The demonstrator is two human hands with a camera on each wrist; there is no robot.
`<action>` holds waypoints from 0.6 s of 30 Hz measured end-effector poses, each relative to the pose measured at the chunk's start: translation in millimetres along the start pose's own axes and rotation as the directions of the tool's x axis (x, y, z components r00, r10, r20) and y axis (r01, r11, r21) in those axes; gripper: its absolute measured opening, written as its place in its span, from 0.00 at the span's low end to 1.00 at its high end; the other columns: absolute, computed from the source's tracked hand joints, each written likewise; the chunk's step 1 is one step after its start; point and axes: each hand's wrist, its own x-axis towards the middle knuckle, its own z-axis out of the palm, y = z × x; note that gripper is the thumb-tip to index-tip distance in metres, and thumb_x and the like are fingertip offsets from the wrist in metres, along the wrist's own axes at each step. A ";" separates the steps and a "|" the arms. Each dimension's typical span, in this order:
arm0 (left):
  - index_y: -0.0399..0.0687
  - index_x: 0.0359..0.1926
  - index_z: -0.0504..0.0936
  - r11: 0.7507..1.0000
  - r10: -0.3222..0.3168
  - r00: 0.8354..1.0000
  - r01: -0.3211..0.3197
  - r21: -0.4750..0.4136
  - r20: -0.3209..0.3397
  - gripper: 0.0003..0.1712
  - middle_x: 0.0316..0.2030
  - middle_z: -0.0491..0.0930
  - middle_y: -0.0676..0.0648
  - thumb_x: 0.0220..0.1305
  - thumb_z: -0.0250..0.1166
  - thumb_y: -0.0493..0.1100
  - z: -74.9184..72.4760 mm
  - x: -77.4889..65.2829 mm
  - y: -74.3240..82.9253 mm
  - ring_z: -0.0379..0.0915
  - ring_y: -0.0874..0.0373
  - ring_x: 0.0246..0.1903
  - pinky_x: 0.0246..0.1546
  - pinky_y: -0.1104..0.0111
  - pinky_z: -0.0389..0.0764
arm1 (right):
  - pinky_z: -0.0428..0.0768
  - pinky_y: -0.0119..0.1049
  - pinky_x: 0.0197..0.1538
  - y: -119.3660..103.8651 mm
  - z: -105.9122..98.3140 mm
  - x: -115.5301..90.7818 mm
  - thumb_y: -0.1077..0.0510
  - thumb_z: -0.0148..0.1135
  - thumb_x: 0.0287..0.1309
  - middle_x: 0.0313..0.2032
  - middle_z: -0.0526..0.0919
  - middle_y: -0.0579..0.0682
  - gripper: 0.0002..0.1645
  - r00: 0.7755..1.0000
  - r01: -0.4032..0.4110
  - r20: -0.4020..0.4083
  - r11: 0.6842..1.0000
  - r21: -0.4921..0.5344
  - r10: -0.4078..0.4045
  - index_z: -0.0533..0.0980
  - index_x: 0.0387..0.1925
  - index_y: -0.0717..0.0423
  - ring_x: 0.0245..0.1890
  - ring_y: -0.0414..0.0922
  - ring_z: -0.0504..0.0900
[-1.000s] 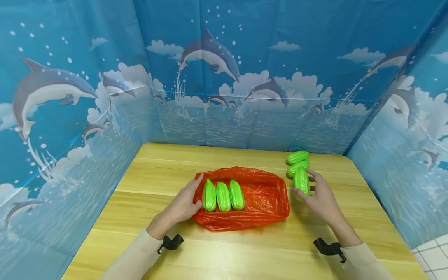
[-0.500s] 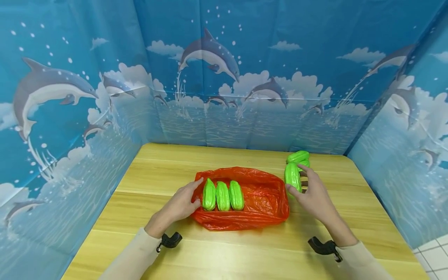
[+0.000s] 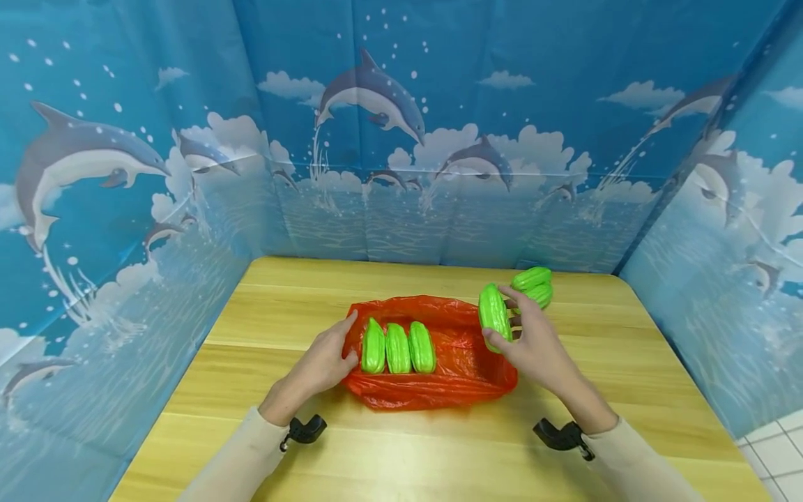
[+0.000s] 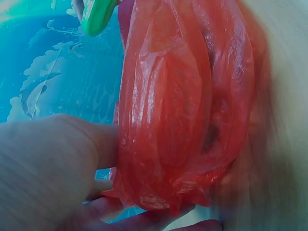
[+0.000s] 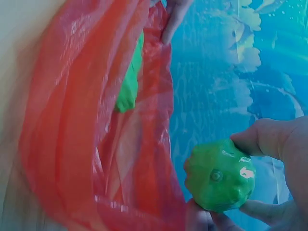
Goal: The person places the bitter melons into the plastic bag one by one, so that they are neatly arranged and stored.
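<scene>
A red plastic bag [image 3: 439, 394] lies open on the wooden table, its mouth spread wide. Three ridged green bitter melons [image 3: 398, 348] lie side by side in its left half. My left hand [image 3: 323, 359] grips the bag's left end, thumb and fingers around the film in the left wrist view. Between thumb and fingertips, my right hand [image 3: 533, 341] holds another bitter melon [image 3: 494, 312] over the bag's right end. The right wrist view shows the held bitter melon [image 5: 219, 175] end-on, beside the bag's rim.
Two more bitter melons [image 3: 534, 284] lie together at the table's back right. Blue dolphin-printed sheets [image 3: 401, 209] stand around the back and sides of the wooden table [image 3: 401, 460].
My right hand has carried its bitter melon leftward from beside the other two to above the bag's right end. The left hand stays at the bag's left end.
</scene>
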 end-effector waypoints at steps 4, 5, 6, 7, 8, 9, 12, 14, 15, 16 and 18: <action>0.37 0.94 0.56 1.000 0.003 1.000 -0.003 0.006 0.003 0.52 0.90 0.64 0.32 0.77 0.69 0.31 0.2 -0.3 3.3 0.65 0.34 0.89 0.87 0.40 0.73 | 0.96 0.54 0.53 -4.2 6.9 1.9 0.56 0.76 0.79 0.76 0.76 0.70 0.53 0.999 0.034 0.038 0.999 -0.024 -0.033 0.58 0.92 0.59 0.62 0.66 0.90; 0.36 0.94 0.56 1.000 0.009 1.000 -0.009 0.011 0.002 0.52 0.90 0.64 0.32 0.76 0.69 0.31 0.3 -0.5 3.1 0.65 0.34 0.88 0.87 0.39 0.73 | 0.96 0.53 0.53 -5.4 9.0 2.9 0.56 0.76 0.79 0.75 0.76 0.70 0.53 0.998 0.041 0.047 0.999 -0.031 -0.040 0.58 0.92 0.59 0.61 0.65 0.90; 0.36 0.94 0.56 1.000 0.009 1.000 -0.009 0.012 0.004 0.52 0.90 0.64 0.32 0.77 0.69 0.31 0.6 -0.8 3.1 0.65 0.33 0.89 0.87 0.39 0.73 | 0.96 0.53 0.53 -6.9 10.9 3.8 0.56 0.76 0.78 0.73 0.77 0.70 0.53 0.997 0.047 0.056 0.998 -0.039 -0.045 0.59 0.92 0.59 0.60 0.64 0.89; 0.35 0.94 0.56 1.000 0.010 1.000 -0.010 0.012 0.006 0.52 0.90 0.64 0.31 0.77 0.69 0.31 0.8 -1.1 3.4 0.65 0.33 0.88 0.87 0.40 0.73 | 0.95 0.54 0.53 -8.3 12.5 5.0 0.56 0.76 0.78 0.73 0.78 0.69 0.52 0.997 0.053 0.066 0.998 -0.046 -0.050 0.59 0.92 0.59 0.60 0.63 0.89; 0.35 0.94 0.56 1.000 0.014 1.000 -0.014 0.013 0.005 0.52 0.90 0.65 0.31 0.76 0.69 0.32 1.2 -1.3 3.3 0.66 0.33 0.88 0.86 0.39 0.74 | 0.95 0.55 0.53 -10.0 13.8 6.0 0.56 0.76 0.78 0.72 0.78 0.69 0.52 0.996 0.059 0.076 0.997 -0.054 -0.055 0.60 0.91 0.60 0.60 0.63 0.89; 0.35 0.94 0.56 1.000 0.015 1.000 -0.015 0.012 0.007 0.52 0.90 0.65 0.31 0.76 0.70 0.32 1.5 -1.6 3.4 0.66 0.33 0.88 0.86 0.39 0.74 | 0.95 0.56 0.54 -11.8 15.1 7.3 0.55 0.76 0.78 0.71 0.79 0.69 0.52 0.994 0.066 0.087 0.996 -0.064 -0.060 0.60 0.91 0.60 0.60 0.62 0.88; 0.35 0.94 0.55 1.000 0.009 1.000 -0.009 0.007 0.003 0.53 0.90 0.64 0.31 0.76 0.70 0.32 1.9 -3.5 3.2 0.66 0.34 0.88 0.87 0.40 0.73 | 0.94 0.60 0.57 -15.8 19.0 10.9 0.54 0.76 0.78 0.72 0.79 0.70 0.52 0.990 0.079 0.125 0.993 -0.087 -0.068 0.60 0.91 0.61 0.62 0.63 0.87; 0.34 0.94 0.55 1.000 0.017 1.000 -0.017 0.009 -0.006 0.53 0.89 0.65 0.30 0.76 0.70 0.32 2.0 -5.0 2.4 0.66 0.33 0.88 0.86 0.39 0.73 | 0.93 0.60 0.58 -17.3 21.3 12.6 0.54 0.76 0.78 0.73 0.79 0.70 0.52 0.987 0.087 0.146 0.991 -0.099 -0.072 0.61 0.91 0.61 0.62 0.62 0.86; 0.35 0.94 0.55 1.000 0.015 1.000 -0.015 0.009 -0.004 0.53 0.90 0.64 0.31 0.76 0.70 0.32 1.6 -5.7 2.5 0.66 0.33 0.88 0.87 0.40 0.73 | 0.93 0.59 0.58 -17.4 22.6 13.2 0.54 0.76 0.78 0.74 0.79 0.69 0.52 0.986 0.089 0.153 0.990 -0.106 -0.072 0.61 0.91 0.61 0.62 0.61 0.86; 0.35 0.94 0.55 1.000 0.016 1.000 -0.016 0.009 -0.003 0.53 0.90 0.64 0.31 0.76 0.71 0.32 1.5 -6.3 2.1 0.65 0.33 0.88 0.87 0.40 0.72 | 0.93 0.58 0.57 -17.3 23.8 13.7 0.54 0.76 0.78 0.74 0.79 0.69 0.51 0.985 0.089 0.159 0.990 -0.110 -0.071 0.61 0.91 0.61 0.62 0.60 0.87; 0.35 0.94 0.55 1.000 0.021 1.000 -0.020 0.008 -0.001 0.54 0.90 0.64 0.30 0.76 0.71 0.32 1.2 -7.9 1.5 0.64 0.32 0.89 0.87 0.39 0.72 | 0.93 0.55 0.56 -17.2 26.5 14.0 0.54 0.77 0.77 0.75 0.79 0.69 0.51 0.983 0.092 0.170 0.989 -0.114 -0.072 0.62 0.90 0.61 0.59 0.59 0.87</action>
